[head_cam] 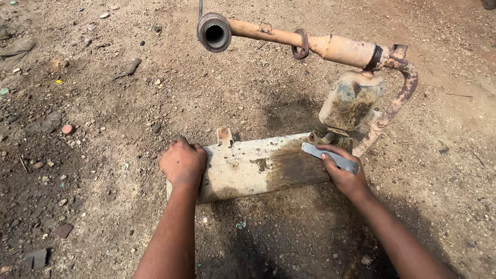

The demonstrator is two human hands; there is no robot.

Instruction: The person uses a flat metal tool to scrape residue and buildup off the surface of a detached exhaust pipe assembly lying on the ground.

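Head view: press your left hand point(182, 163) flat on the muffler point(258, 165); right fingers point(330, 157) closed round the flat metal tool point(330, 157); keep it low.

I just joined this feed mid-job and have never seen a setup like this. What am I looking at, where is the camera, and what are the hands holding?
One camera, worn on the person's head, looks down at two bare hands; no machine. On the stony dirt ground lies a cream, rust-stained metal exhaust muffler with a rusty bent pipe rising behind it. The left hand presses on the muffler's left end. The right hand holds a flat grey metal strip against the muffler's right end.
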